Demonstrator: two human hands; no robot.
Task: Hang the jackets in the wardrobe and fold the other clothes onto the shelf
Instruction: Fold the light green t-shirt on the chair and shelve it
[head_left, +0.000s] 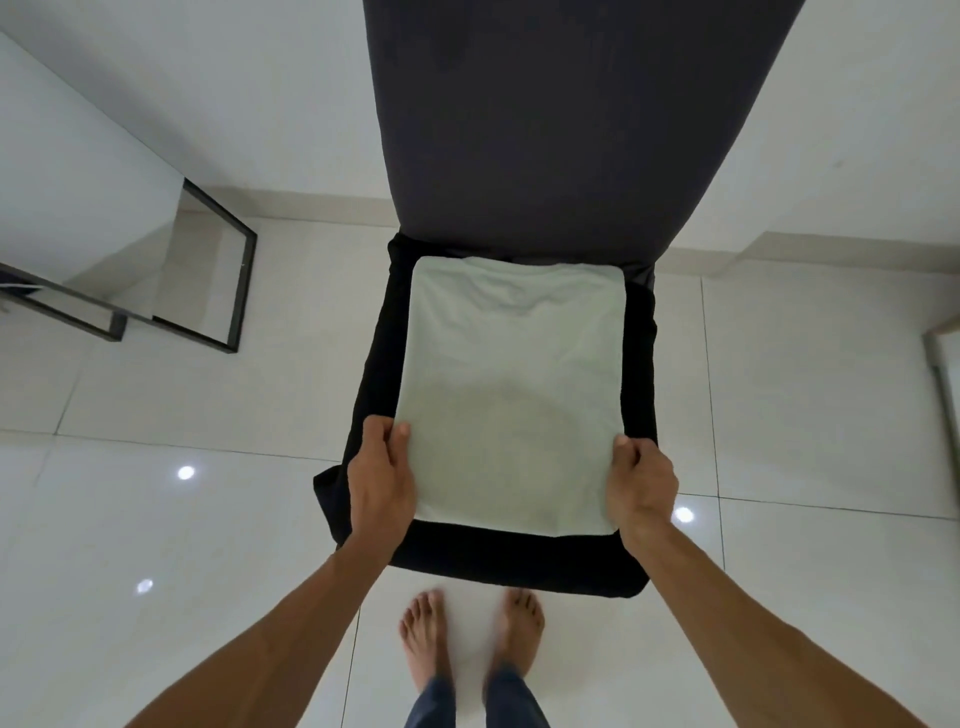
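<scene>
Both grips — left hand (382, 480), right hand (641, 483) — pinch folded white shirt (511, 395) on chair (519, 564).

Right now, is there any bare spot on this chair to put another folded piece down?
Hardly. The folded white garment, gripped by the left hand and right hand, covers most of the chair seat; only thin dark strips border it. Bare room is the tiled floor on either side, between the chair and the dark metal frame.
</scene>
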